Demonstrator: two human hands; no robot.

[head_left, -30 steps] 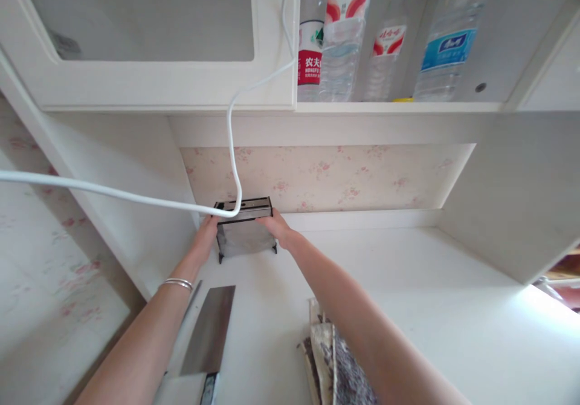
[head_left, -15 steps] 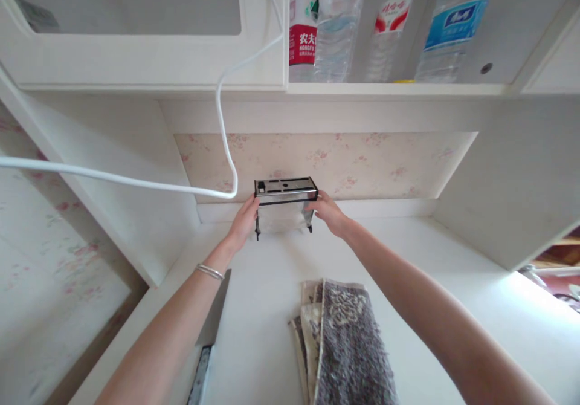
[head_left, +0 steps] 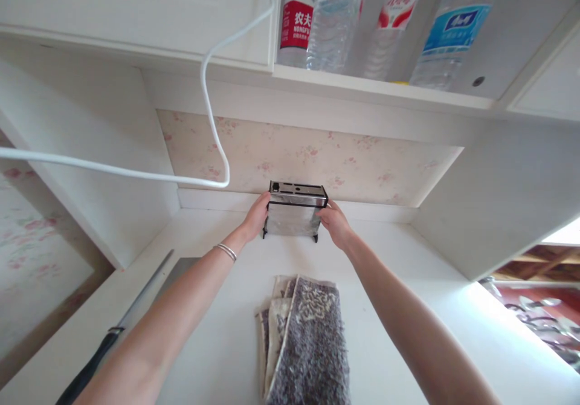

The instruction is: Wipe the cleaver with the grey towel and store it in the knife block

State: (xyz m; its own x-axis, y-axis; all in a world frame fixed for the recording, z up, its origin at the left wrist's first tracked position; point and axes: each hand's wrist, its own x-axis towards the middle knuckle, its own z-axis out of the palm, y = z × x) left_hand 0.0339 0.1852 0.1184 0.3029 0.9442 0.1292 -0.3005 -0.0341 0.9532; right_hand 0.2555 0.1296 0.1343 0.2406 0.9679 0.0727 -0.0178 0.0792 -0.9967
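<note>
A shiny metal knife rack point(head_left: 293, 213) with a slotted black top stands upright on the white counter point(head_left: 408, 308) near the flowered back wall. My left hand point(head_left: 257, 216) grips its left side and my right hand point(head_left: 333, 223) grips its right side, fingers closed against the metal. A silver bangle point(head_left: 225, 251) sits on my left wrist. A folded grey towel point(head_left: 303, 338) lies on the counter just in front of the rack, between my forearms.
A cleaver point(head_left: 115, 332) with a black handle lies at the counter's left edge, partly behind my left arm. A white cable point(head_left: 136, 175) hangs across the upper left. Several water bottles point(head_left: 335, 18) stand on the shelf above. A side panel closes the right.
Both hands have carried the rack to the right along the back wall, from the left corner to the middle. The view has tilted down, so the towel and cleaver shifted.
</note>
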